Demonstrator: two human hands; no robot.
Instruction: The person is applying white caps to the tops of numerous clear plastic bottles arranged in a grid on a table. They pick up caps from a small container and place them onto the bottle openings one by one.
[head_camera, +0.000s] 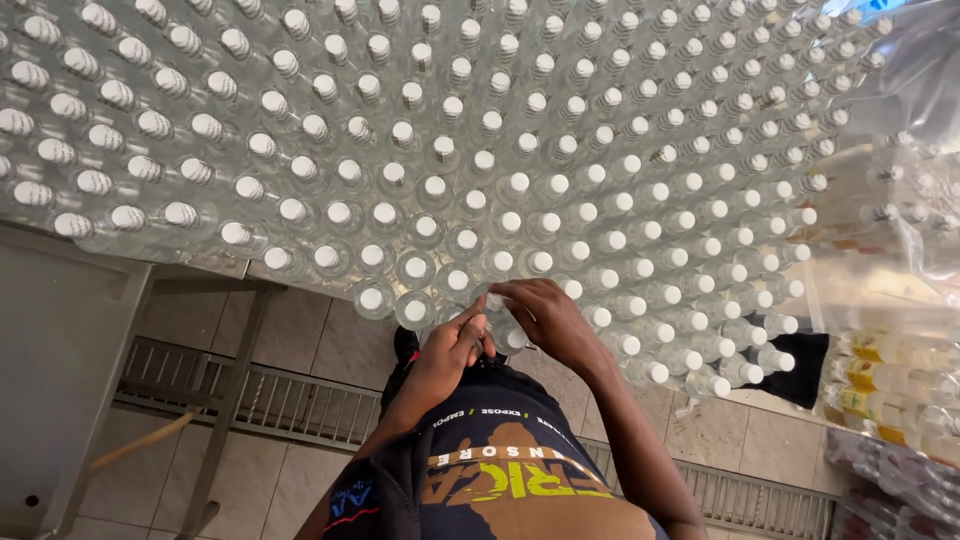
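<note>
A dense field of clear plastic bottles (470, 150) with white caps stands on a metal table, filling the upper part of the head view. My left hand (452, 348) and my right hand (545, 318) meet at the table's near edge. Both close around one clear bottle (497, 318) in the front row. My right fingers curl over its top, so its cap is mostly hidden, and my left fingers pinch it from the side.
A grey metal table frame (70, 330) and its legs stand at left above a tiled floor with a metal drain grate (290, 400). Plastic-wrapped packs of bottles with yellow labels (890, 380) pile up at right.
</note>
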